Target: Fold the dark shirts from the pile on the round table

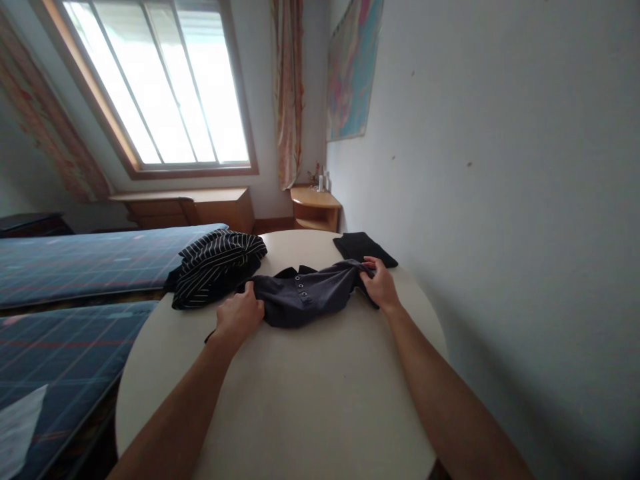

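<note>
A dark grey garment with a black collar and a short row of light buttons is stretched between both hands over the round white table. Its left end is gripped by my left hand, fingers curled into a fist around the cloth. My right hand pinches the garment's right end, thumb and fingers closed on it. Beyond my left hand lies a loose heap of black cloth with white stripes. A folded black cloth rests at the table's far right, just behind my right hand.
Left of the table are two beds with blue plaid mattresses, the nearer one bearing a white sheet of paper. The white wall runs close along the right. A corner shelf and a wooden desk stand beyond.
</note>
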`<state>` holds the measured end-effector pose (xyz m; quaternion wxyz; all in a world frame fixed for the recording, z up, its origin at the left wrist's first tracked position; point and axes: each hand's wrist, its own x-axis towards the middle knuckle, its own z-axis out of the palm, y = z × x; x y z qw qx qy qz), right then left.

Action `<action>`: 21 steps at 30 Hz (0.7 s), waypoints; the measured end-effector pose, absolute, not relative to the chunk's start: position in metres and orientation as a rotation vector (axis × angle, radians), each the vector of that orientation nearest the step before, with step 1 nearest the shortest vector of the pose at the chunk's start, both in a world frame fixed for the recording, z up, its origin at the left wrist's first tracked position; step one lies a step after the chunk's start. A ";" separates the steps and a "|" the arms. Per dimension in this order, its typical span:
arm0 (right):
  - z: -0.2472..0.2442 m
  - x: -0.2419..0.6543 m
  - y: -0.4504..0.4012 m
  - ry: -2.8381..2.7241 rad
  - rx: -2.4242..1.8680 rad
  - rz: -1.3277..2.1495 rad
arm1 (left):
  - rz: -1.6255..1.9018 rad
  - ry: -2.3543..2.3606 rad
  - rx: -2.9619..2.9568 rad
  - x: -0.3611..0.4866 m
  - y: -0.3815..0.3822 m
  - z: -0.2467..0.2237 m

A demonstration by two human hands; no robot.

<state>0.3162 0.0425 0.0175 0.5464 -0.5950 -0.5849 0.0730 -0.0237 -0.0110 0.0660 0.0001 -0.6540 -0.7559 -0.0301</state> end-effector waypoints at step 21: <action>0.017 0.316 0.043 -1.398 -1.419 0.189 | -0.488 -2.194 -2.056 -0.042 0.002 0.052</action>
